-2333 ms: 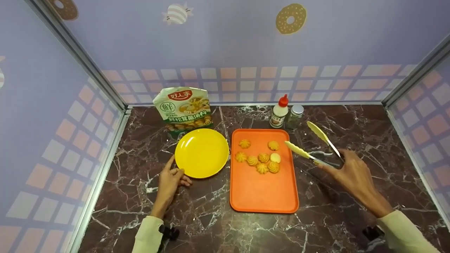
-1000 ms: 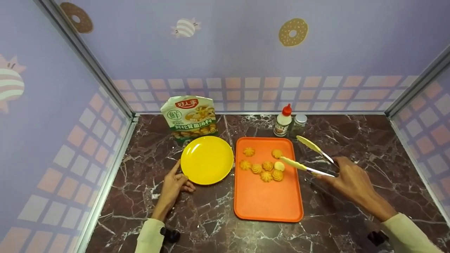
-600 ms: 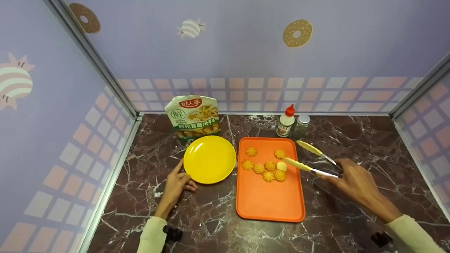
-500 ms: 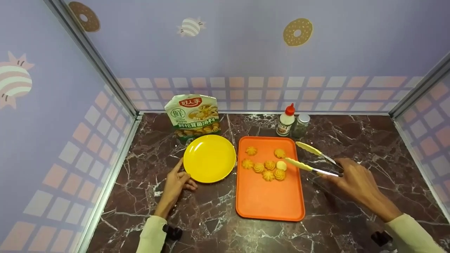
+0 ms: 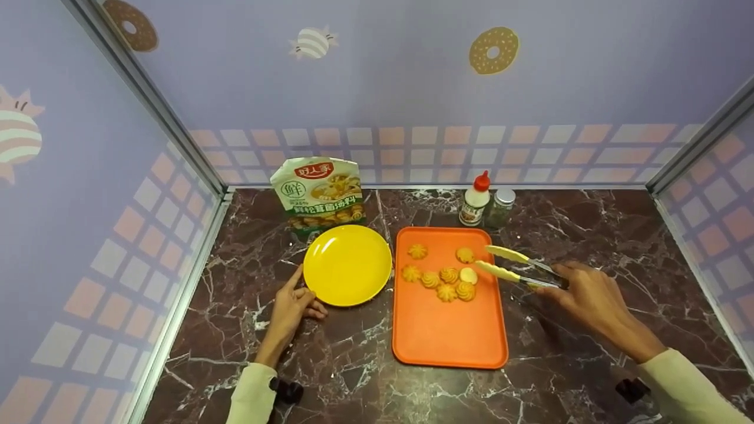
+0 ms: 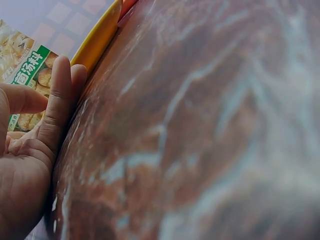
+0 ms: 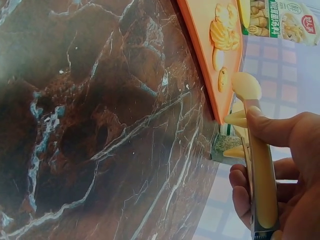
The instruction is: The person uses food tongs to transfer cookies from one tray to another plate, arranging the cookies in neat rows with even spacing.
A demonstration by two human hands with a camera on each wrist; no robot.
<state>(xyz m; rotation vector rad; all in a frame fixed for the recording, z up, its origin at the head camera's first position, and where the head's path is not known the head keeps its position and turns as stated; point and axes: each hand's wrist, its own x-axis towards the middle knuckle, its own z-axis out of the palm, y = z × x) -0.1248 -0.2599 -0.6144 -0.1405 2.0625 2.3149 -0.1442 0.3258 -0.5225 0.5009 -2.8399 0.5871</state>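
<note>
Tongs (image 5: 515, 266), gripped by the right hand (image 5: 589, 297), reach over the orange tray (image 5: 450, 330); behind its left neighbour, the yellow plate (image 5: 347, 265), which the relaxed left hand (image 5: 291, 306) touches, a pouch (image 5: 318, 191) reads "鲜", perhaps "好人家".

Glossy veined marble counter (image 5: 589, 235); smooth plastic tray (image 5: 447, 330) and plate (image 5: 347, 265); metal tongs (image 5: 518, 268) with plastic tips.

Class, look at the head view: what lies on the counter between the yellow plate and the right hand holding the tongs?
The orange tray with seven cookies.
</note>
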